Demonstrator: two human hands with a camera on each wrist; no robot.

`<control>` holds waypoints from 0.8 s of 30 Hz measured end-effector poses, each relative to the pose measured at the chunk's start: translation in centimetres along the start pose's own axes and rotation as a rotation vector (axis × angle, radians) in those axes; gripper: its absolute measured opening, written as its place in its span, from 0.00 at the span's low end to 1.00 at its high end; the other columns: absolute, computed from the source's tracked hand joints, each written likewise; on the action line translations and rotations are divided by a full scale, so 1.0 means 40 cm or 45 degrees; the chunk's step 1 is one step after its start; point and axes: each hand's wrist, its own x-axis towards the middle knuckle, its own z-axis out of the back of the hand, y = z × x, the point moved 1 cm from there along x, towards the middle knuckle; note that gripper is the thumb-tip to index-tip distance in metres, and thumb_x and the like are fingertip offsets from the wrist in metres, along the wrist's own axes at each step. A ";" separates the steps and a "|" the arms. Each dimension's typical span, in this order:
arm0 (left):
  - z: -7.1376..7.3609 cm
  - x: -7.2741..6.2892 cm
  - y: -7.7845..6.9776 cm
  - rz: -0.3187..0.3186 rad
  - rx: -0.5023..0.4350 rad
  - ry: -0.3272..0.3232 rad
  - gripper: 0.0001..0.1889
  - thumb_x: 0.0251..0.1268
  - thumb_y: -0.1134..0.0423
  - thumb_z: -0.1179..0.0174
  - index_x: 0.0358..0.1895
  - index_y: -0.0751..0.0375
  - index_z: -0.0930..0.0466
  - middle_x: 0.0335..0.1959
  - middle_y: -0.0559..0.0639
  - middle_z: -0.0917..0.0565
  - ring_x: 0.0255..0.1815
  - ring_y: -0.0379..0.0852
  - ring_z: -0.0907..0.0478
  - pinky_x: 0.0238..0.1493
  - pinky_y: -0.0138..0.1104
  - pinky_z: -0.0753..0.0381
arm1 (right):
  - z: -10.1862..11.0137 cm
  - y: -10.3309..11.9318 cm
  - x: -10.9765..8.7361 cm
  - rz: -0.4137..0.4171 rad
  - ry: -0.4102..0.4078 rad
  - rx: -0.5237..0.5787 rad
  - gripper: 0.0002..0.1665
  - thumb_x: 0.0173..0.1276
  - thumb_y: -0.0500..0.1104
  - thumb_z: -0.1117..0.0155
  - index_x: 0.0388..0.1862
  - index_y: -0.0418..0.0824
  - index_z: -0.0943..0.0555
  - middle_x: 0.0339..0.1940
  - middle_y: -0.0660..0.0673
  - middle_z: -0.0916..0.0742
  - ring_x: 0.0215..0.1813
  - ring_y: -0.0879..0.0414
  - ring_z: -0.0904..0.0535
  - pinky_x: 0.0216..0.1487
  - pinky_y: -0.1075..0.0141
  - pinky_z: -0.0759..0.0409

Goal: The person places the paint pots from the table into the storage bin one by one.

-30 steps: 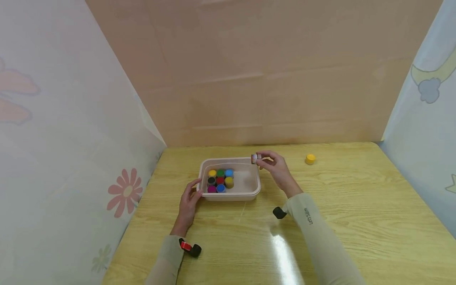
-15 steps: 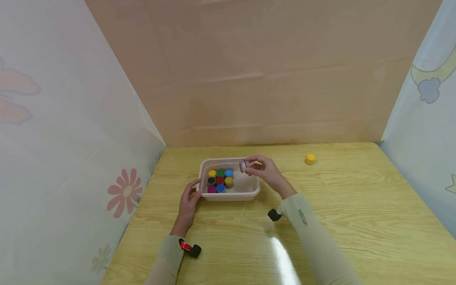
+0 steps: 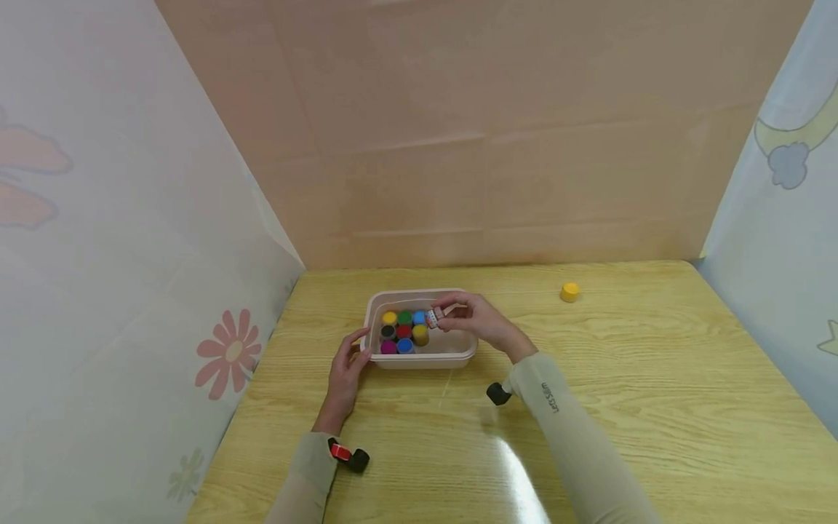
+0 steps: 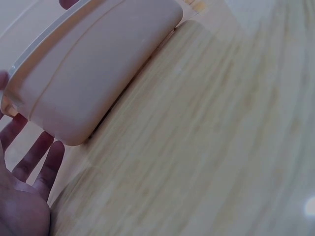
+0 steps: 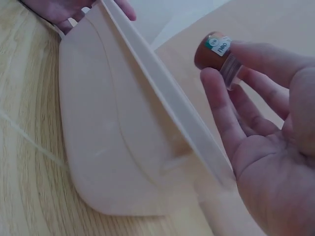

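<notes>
In the head view my left hand [image 3: 343, 382] holds the left end of a pale pink plastic tub [image 3: 440, 362]. In the left wrist view its fingers [image 4: 37, 155] are spread at the tub's corner. Over the tub's inside, my right hand [image 3: 483, 322] pinches a small paint jar [image 3: 434, 317] between thumb and fingers. The jar is tilted, shows brown in the right wrist view and bears a printed label. Several paint jars stand grouped in the tub's left part, among them a red jar [image 3: 404, 332] and an ochre jar [image 3: 421, 334].
A yellow-lidded jar [image 3: 570, 292] stands alone toward the back right of the wooden table [image 3: 655, 393]. Brown paper [image 3: 497, 145] rises behind the table, and printed sheets flank both sides.
My right hand has carried the jar leftward, from the tub's right rim to beside the grouped jars, turning it on the way. The left hand and tub have stayed almost still.
</notes>
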 end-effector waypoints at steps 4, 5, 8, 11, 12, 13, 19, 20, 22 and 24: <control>0.001 -0.001 -0.002 0.003 0.003 -0.002 0.22 0.81 0.59 0.45 0.74 0.50 0.30 0.76 0.49 0.32 0.63 0.50 0.29 0.56 0.27 0.20 | -0.018 0.009 0.014 0.004 0.052 -0.076 0.21 0.73 0.36 0.32 0.63 0.33 0.19 0.56 0.40 0.17 0.47 0.47 0.15 0.51 0.60 0.14; 0.001 -0.001 -0.002 -0.001 0.005 -0.004 0.22 0.81 0.58 0.45 0.74 0.50 0.29 0.75 0.48 0.32 0.63 0.50 0.29 0.56 0.27 0.20 | -0.023 0.011 0.018 0.004 0.061 -0.100 0.21 0.73 0.36 0.32 0.63 0.33 0.19 0.55 0.39 0.17 0.46 0.45 0.14 0.50 0.60 0.13; 0.001 0.000 -0.003 -0.011 0.014 -0.014 0.22 0.81 0.57 0.45 0.73 0.49 0.28 0.74 0.48 0.31 0.63 0.50 0.29 0.56 0.26 0.20 | -0.040 0.011 0.032 0.007 0.084 -0.198 0.19 0.73 0.36 0.32 0.61 0.33 0.17 0.51 0.39 0.15 0.44 0.42 0.14 0.48 0.62 0.13; 0.000 0.000 0.000 -0.017 0.007 -0.019 0.21 0.81 0.57 0.44 0.72 0.50 0.28 0.74 0.48 0.30 0.62 0.51 0.29 0.56 0.27 0.21 | -0.055 0.012 0.040 0.002 0.102 -0.337 0.19 0.72 0.38 0.30 0.59 0.35 0.16 0.49 0.40 0.14 0.44 0.46 0.14 0.49 0.63 0.14; -0.001 0.000 -0.001 -0.017 0.001 -0.017 0.21 0.81 0.57 0.44 0.72 0.50 0.28 0.73 0.48 0.30 0.62 0.51 0.29 0.56 0.27 0.21 | -0.059 0.011 0.042 0.000 0.101 -0.384 0.18 0.71 0.39 0.29 0.58 0.37 0.15 0.49 0.42 0.13 0.43 0.49 0.14 0.50 0.63 0.14; -0.002 0.000 -0.001 -0.017 -0.002 -0.016 0.21 0.81 0.57 0.44 0.72 0.50 0.28 0.73 0.49 0.30 0.62 0.51 0.29 0.56 0.27 0.21 | -0.062 0.013 0.042 -0.002 0.101 -0.431 0.17 0.70 0.40 0.28 0.56 0.38 0.15 0.48 0.43 0.13 0.43 0.51 0.15 0.50 0.63 0.15; -0.002 -0.001 -0.006 -0.010 0.005 -0.013 0.22 0.81 0.57 0.44 0.73 0.50 0.29 0.74 0.50 0.31 0.63 0.52 0.29 0.56 0.26 0.20 | -0.072 0.015 0.045 -0.011 0.096 -0.576 0.15 0.69 0.42 0.27 0.53 0.41 0.14 0.47 0.45 0.12 0.42 0.57 0.15 0.51 0.61 0.14; -0.003 -0.002 -0.007 -0.013 0.009 -0.014 0.22 0.81 0.57 0.44 0.73 0.50 0.29 0.74 0.50 0.31 0.63 0.53 0.29 0.56 0.26 0.20 | -0.073 0.013 0.047 -0.009 0.099 -0.598 0.15 0.69 0.42 0.27 0.53 0.41 0.14 0.47 0.45 0.12 0.42 0.57 0.15 0.50 0.62 0.14; -0.002 -0.003 -0.008 -0.019 0.016 -0.013 0.22 0.81 0.57 0.44 0.73 0.49 0.29 0.74 0.50 0.30 0.63 0.53 0.29 0.55 0.26 0.21 | -0.077 0.011 0.049 -0.013 0.098 -0.659 0.16 0.68 0.43 0.26 0.53 0.40 0.14 0.46 0.46 0.11 0.41 0.58 0.15 0.50 0.62 0.14; -0.003 -0.003 -0.008 -0.024 0.016 -0.013 0.22 0.80 0.57 0.44 0.73 0.49 0.29 0.74 0.50 0.30 0.63 0.54 0.29 0.55 0.26 0.20 | -0.082 0.011 0.051 -0.012 0.097 -0.721 0.16 0.67 0.44 0.25 0.52 0.40 0.13 0.45 0.47 0.11 0.40 0.59 0.15 0.48 0.63 0.14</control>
